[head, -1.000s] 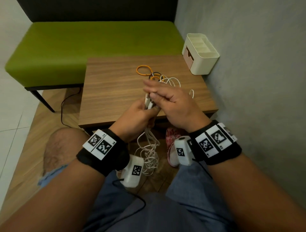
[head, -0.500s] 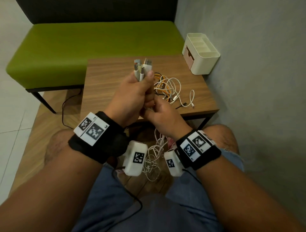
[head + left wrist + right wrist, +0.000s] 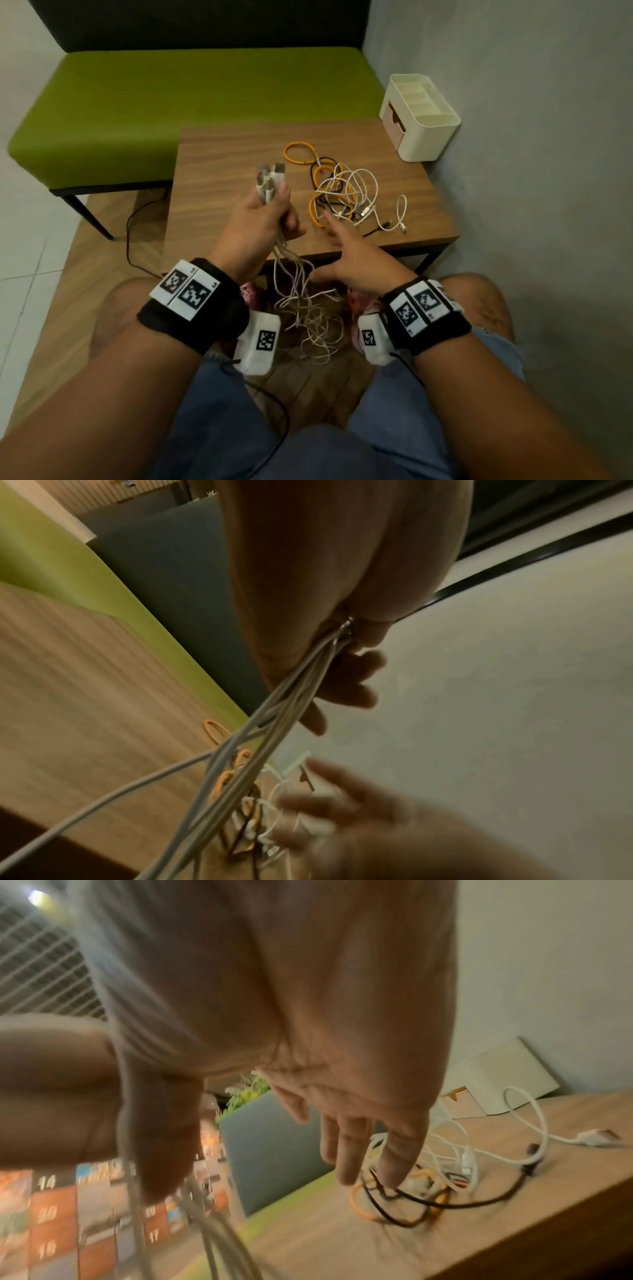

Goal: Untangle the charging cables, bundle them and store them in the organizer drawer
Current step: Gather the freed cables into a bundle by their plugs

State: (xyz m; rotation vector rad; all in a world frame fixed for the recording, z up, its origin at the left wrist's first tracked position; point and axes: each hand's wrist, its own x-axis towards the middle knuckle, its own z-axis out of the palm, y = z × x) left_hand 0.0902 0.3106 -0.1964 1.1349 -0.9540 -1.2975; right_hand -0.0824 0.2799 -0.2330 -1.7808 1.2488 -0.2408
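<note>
head cam: above, looks fwd/down at table point(image 3: 239, 164) and lap. l-wrist cam: close under left hand point(image 3: 325, 588), faces along the fingers. r-wrist cam: same, right hand point(image 3: 308, 1015). all 3 share the cable tangle point(image 3: 342, 195).

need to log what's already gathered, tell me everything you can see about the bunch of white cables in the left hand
The white cables are thin, rubbery-looking cords gripped together in the left hand, fingers curled round them just below the plugs. Several USB-style plugs, white with metal tips, stick up above the fist, roughly aligned. Below the hand the cords hang past the table edge between the knees in a loose, still tangled mass. The open right hand does not hold them.
</note>
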